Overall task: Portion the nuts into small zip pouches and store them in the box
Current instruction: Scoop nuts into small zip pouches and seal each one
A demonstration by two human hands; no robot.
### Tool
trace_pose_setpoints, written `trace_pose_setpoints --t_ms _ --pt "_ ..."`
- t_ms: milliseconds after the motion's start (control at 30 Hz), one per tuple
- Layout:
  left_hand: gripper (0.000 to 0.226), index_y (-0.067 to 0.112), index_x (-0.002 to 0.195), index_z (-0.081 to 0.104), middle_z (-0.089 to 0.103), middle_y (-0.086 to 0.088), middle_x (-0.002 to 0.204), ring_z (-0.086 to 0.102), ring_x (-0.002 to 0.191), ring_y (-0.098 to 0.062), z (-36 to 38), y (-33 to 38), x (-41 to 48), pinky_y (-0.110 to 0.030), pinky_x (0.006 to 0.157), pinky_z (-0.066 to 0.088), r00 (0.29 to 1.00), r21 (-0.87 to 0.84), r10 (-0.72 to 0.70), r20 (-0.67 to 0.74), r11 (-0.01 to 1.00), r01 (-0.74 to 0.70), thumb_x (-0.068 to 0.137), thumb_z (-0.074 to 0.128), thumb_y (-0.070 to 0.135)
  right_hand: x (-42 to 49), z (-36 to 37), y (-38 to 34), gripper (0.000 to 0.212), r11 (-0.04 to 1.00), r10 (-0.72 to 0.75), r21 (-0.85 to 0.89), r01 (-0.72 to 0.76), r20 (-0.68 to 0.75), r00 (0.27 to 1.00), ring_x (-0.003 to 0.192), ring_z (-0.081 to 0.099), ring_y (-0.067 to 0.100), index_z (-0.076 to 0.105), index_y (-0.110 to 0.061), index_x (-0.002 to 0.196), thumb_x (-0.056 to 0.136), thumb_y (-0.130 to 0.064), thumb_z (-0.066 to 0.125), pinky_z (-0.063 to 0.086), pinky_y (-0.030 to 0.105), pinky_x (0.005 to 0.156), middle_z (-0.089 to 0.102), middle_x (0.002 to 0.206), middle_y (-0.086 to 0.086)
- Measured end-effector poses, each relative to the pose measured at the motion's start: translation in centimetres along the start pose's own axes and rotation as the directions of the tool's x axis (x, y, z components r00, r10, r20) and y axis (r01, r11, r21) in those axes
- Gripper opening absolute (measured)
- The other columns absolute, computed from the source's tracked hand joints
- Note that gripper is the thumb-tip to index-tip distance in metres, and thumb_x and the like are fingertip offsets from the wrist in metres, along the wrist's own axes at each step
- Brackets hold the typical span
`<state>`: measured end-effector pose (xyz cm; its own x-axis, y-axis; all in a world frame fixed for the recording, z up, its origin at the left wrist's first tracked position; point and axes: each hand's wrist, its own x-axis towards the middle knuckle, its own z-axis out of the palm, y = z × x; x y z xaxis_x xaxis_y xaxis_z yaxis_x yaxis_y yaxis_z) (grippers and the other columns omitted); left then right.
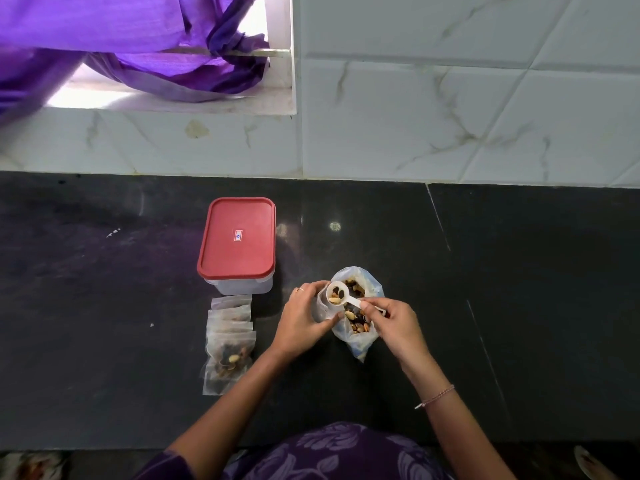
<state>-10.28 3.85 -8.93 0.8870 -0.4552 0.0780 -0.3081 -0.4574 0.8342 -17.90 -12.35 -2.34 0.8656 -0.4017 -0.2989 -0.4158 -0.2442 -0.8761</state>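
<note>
Loaded spoon poised at the pouch mouth, tip-in next

I see my right hand (398,323) pinching the handle of the white spoon (341,296), fingers narrow around it. The spoon's long axis runs across the desk (485,289), with the bowl of nuts (335,294) pointing left toward my left hand (301,320). That hand's fingers curl round an open small pouch (321,311) just beside the big bag (363,342), which lies near the middle of the desk. The bowl sits right at the pouch mouth, touching or nearly so, I cannot tell which. I judge that the next move is a roll of the right wrist. Filled pouches (229,351) lie stacked toward the left, just in front of the box (237,244), whose red lid is still on.
</note>
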Motion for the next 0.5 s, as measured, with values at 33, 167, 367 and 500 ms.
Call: trace_pose_setpoints --t_ms 33,167,367,500 --pt "0.055 0.03 0.123 0.054 0.058 0.016 0.112 0.052 0.106 -0.001 0.0 0.1 0.1 -0.03 0.091 0.047 1.0 -0.008 0.0 -0.002 1.0 0.0 0.077 0.069 0.054 -0.2 0.2 -0.2 0.019 0.986 -0.108 -0.131 0.1 -0.055 0.993 0.081 0.061 0.002 0.071 -0.018 0.107 0.091 -0.022 0.061 0.049 0.013 0.069 0.065 0.091 -0.009" --pt "0.053 0.031 0.124 0.052 0.061 0.015 0.114 0.055 0.107 0.0 0.0 0.6 0.2 -0.026 0.091 0.048 1.0 -0.045 -0.013 -0.012 0.999 0.013 0.079 0.071 0.051 -1.3 1.1 -0.7 0.023 0.787 -0.476 -0.466 0.404 -0.042 0.878 0.087 0.057 0.001 0.07 -0.017 0.111 0.09 -0.021 0.062 0.051 0.015 0.076 0.06 0.097 -0.011" --pt "0.063 0.02 0.137 0.048 0.057 0.007 0.12 0.051 0.115 -0.01 0.0 0.7 0.3 -0.036 0.1 0.045 1.0 -0.042 -0.013 0.003 0.999 0.013 0.083 0.071 0.043 -1.8 1.5 0.4 0.029 0.488 -0.692 -0.673 0.555 0.089 0.717 0.084 0.055 0.007 0.07 -0.01 0.107 0.079 -0.012 0.073 0.054 0.017 0.068 0.059 0.093 0.0" --pt "0.062 0.024 0.135 0.048 0.055 0.009 0.115 0.05 0.108 -0.008 -0.1 0.8 0.4 -0.037 0.095 0.046 1.0 0.025 0.007 0.006 1.0 -0.007 0.083 0.066 0.053 -1.8 1.5 0.1 0.025 0.646 -0.653 -0.541 0.539 -0.026 0.757 0.086 0.051 -0.001 0.069 -0.013 0.111 0.087 -0.017 0.062 0.047 0.01 0.077 0.057 0.095 -0.007"
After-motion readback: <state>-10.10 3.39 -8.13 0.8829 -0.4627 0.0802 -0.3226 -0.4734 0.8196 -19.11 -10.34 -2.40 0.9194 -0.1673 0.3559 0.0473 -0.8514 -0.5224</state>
